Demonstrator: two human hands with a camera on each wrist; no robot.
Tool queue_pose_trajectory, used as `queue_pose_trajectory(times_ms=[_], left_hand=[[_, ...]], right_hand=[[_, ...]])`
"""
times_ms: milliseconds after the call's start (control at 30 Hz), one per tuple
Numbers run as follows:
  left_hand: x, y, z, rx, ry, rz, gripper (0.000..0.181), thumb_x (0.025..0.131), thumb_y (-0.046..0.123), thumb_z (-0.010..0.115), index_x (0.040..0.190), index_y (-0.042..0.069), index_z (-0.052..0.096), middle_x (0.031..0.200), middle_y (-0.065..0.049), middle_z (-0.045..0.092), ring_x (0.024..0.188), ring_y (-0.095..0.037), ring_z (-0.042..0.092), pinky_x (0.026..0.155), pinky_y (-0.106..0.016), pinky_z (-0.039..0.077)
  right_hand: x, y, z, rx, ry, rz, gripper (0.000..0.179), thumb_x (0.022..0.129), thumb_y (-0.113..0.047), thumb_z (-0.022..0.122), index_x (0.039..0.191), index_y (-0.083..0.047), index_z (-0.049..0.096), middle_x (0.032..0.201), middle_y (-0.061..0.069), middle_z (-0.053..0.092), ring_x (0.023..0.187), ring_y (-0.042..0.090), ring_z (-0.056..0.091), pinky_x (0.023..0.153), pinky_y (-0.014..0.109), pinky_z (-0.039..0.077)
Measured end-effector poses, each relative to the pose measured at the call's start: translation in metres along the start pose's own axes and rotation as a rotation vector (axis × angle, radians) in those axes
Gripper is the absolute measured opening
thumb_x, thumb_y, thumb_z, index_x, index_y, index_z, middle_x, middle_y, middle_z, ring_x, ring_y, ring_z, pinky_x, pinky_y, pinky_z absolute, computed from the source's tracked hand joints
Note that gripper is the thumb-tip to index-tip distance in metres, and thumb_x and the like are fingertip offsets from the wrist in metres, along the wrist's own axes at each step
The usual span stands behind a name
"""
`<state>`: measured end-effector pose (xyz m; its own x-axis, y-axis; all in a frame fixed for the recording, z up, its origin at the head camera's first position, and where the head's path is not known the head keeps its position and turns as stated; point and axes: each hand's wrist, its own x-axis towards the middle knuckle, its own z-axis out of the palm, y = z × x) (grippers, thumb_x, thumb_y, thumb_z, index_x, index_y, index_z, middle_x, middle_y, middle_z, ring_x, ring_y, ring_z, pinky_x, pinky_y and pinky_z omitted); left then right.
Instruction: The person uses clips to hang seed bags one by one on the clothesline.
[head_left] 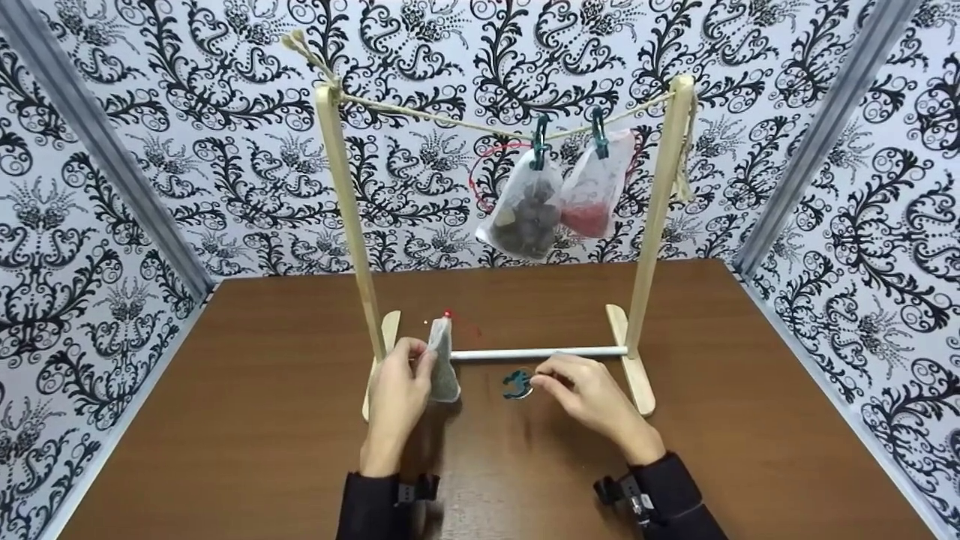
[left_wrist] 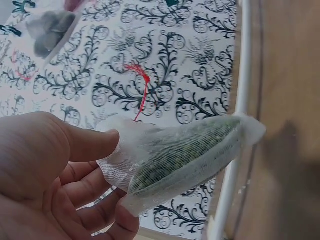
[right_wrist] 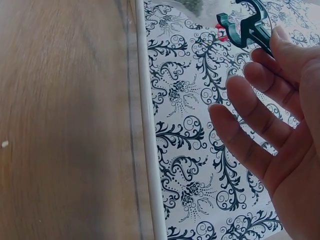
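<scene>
My left hand (head_left: 397,386) pinches a white mesh drawstring bag (head_left: 444,367) near its top, between thumb and fingers. In the left wrist view the bag (left_wrist: 185,150) shows green dried contents, and a red string with a frayed end (left_wrist: 142,95) trails from it. Over to the right, my right hand (head_left: 589,390) holds a dark green clip (head_left: 517,383) between thumb and index finger. The right wrist view shows that clip (right_wrist: 247,25) with its curved jaws apart and pointing away from the palm; the other fingers are spread loosely. The bag and the clip are apart.
A cord (head_left: 442,118) runs between two wooden posts (head_left: 349,225). Green clips hold a bag of dark round pieces (head_left: 525,217) and a bag with red contents (head_left: 589,214) on it. A white bar (head_left: 536,352) joins the stand's feet on the brown table (head_left: 262,420).
</scene>
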<state>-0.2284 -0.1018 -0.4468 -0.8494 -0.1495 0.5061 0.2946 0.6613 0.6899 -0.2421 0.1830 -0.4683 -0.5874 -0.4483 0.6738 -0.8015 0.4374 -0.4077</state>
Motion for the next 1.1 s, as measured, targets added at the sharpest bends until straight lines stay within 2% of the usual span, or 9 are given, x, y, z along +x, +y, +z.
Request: queue_pose_trajectory(times_ms=[100,233,467,667,767,967,1100], left_hand=[[0.001,0.001,-0.005,0.033,0.008,0.023,0.009,0.090,0.010,0.075,0.089,0.008,0.067,0.081,-0.003,0.070,0.073,-0.022,0.064,0.069,-0.043,0.049],[0.003,0.004,-0.010,0.087,-0.024,0.057,0.010,0.090,0.011,0.077,0.089,0.009,0.067,0.076,0.000,0.066,0.068,-0.020,0.060,0.064,-0.042,0.046],[0.017,0.022,-0.020,0.120,-0.058,0.168,0.008,0.091,0.012,0.074,0.090,0.010,0.066,0.082,-0.001,0.067,0.071,-0.022,0.063,0.065,-0.046,0.049],[0.038,0.042,-0.038,0.135,-0.078,0.203,0.007,0.094,0.014,0.072,0.093,0.011,0.066,0.086,-0.004,0.067,0.078,-0.025,0.064,0.071,-0.047,0.052],[0.052,0.052,-0.046,0.137,-0.090,0.222,0.006,0.095,0.013,0.071,0.095,0.010,0.066,0.087,-0.004,0.068,0.077,-0.025,0.065,0.072,-0.045,0.054],[0.080,0.074,-0.058,0.180,-0.115,0.221,0.007,0.098,0.016,0.067,0.100,0.009,0.066,0.090,-0.006,0.069,0.078,-0.024,0.065,0.070,-0.043,0.055],[0.096,0.088,-0.066,0.229,-0.140,0.243,0.008,0.099,0.015,0.066,0.102,0.007,0.066,0.091,-0.008,0.069,0.077,-0.025,0.066,0.068,-0.041,0.056]], right_hand=[[0.001,-0.001,0.004,-0.003,0.000,-0.023,0.004,0.095,-0.017,0.072,0.092,-0.018,0.070,0.083,-0.013,0.060,0.070,0.002,0.051,0.061,0.022,0.044],[0.001,0.000,0.006,-0.014,-0.004,-0.052,0.004,0.095,-0.015,0.073,0.093,-0.018,0.070,0.082,-0.012,0.059,0.070,0.002,0.050,0.061,0.019,0.042],[0.015,-0.001,-0.006,-0.065,-0.008,-0.111,0.007,0.092,-0.013,0.075,0.094,-0.017,0.070,0.083,-0.011,0.062,0.070,0.003,0.053,0.061,0.021,0.044],[0.047,-0.015,-0.032,-0.103,0.012,-0.224,0.009,0.090,-0.011,0.077,0.095,-0.011,0.070,0.084,-0.005,0.065,0.069,0.006,0.058,0.058,0.022,0.049],[0.068,-0.024,-0.046,-0.179,0.030,-0.280,0.011,0.088,-0.014,0.078,0.093,-0.010,0.070,0.083,-0.004,0.066,0.064,0.006,0.058,0.053,0.022,0.048],[0.108,-0.043,-0.064,-0.260,-0.019,-0.368,0.012,0.092,-0.019,0.075,0.093,-0.009,0.069,0.084,-0.002,0.066,0.062,0.008,0.060,0.054,0.024,0.051],[0.136,-0.055,-0.073,-0.310,-0.016,-0.411,0.013,0.094,-0.020,0.073,0.092,-0.008,0.068,0.082,-0.001,0.065,0.057,0.009,0.055,0.050,0.022,0.047]])
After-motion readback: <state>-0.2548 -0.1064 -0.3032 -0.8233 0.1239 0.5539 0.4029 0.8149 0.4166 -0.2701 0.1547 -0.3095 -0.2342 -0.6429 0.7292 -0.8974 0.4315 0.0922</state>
